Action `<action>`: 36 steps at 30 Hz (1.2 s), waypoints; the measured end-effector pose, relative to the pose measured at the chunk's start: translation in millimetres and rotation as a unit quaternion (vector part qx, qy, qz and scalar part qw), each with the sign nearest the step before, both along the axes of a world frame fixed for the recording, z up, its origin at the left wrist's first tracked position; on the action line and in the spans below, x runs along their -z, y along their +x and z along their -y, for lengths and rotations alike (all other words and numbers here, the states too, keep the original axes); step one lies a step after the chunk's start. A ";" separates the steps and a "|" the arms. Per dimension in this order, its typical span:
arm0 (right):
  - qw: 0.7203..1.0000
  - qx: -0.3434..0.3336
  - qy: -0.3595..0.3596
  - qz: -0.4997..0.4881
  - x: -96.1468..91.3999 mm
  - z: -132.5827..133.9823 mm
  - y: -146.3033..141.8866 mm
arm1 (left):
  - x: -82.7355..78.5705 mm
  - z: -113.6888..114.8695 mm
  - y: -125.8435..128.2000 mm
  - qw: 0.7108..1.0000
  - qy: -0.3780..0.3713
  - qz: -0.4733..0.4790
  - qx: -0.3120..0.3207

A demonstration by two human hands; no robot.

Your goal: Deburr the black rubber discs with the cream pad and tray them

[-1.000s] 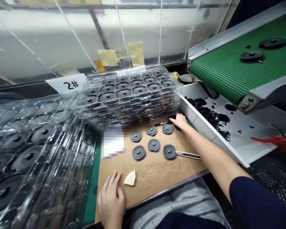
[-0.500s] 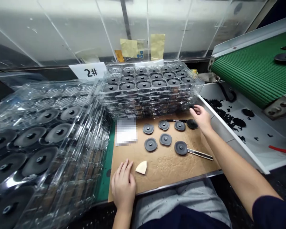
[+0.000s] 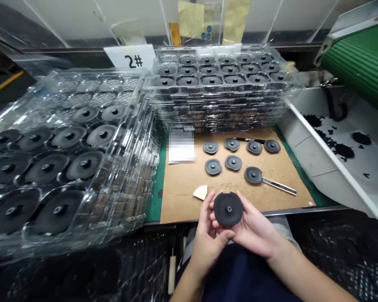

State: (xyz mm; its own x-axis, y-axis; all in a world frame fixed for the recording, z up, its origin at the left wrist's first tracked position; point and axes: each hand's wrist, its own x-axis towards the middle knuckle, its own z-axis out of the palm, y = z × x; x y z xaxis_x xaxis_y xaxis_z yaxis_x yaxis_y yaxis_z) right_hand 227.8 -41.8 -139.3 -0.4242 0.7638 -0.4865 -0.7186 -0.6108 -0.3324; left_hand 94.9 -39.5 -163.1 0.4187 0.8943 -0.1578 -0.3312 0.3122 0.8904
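Observation:
Both my left hand (image 3: 208, 239) and my right hand (image 3: 255, 228) are closed around a black rubber-like disc (image 3: 228, 216) with a raised hub at its centre. It is held level above the near edge of the cardboard sheet (image 3: 179, 197), close to my body. Beyond my hands lie several similar dark discs (image 3: 233, 162) in two loose rows. One disc (image 3: 253, 175) rests against a utility knife (image 3: 280, 186). Just left of my fingers sits a cream wedge-shaped pad (image 3: 200, 192). Behind the far row lies a black pen (image 3: 242, 139).
Clear plastic trays filled with discs form a tall stack (image 3: 220, 98) at the back and another stack (image 3: 78, 167) on the left. On the right, a white bin (image 3: 321, 157) holds black scraps, below a green conveyor belt (image 3: 362, 54). A "2#" sign (image 3: 132, 58) stands behind.
My right hand has come back from the far right of the cardboard to the front middle. My left hand has lifted off the cardboard, and both now hold a disc. The view has tilted down.

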 end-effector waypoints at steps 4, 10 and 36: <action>0.995 -0.021 -0.014 -0.092 -1.3 -2.5 -29.7 | 5.1 8.7 -17.9 0.997 -0.007 -0.017 -0.070; 0.998 -0.049 -0.040 -0.025 8.3 -3.4 -53.2 | 10.9 11.4 -41.0 0.989 -0.078 0.028 -0.126; 0.556 0.021 0.602 0.572 -3.0 35.0 19.4 | -16.8 7.0 -49.7 0.936 -0.286 0.173 0.113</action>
State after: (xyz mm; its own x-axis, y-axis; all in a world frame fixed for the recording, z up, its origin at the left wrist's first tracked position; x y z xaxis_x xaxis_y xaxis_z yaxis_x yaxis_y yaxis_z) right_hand 247.2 -76.8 -136.3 -0.3331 0.8254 0.4558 0.3789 0.5599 -0.7369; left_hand 45.2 -46.6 -146.3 0.7007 0.5882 -0.4038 -0.4368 0.8012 0.4091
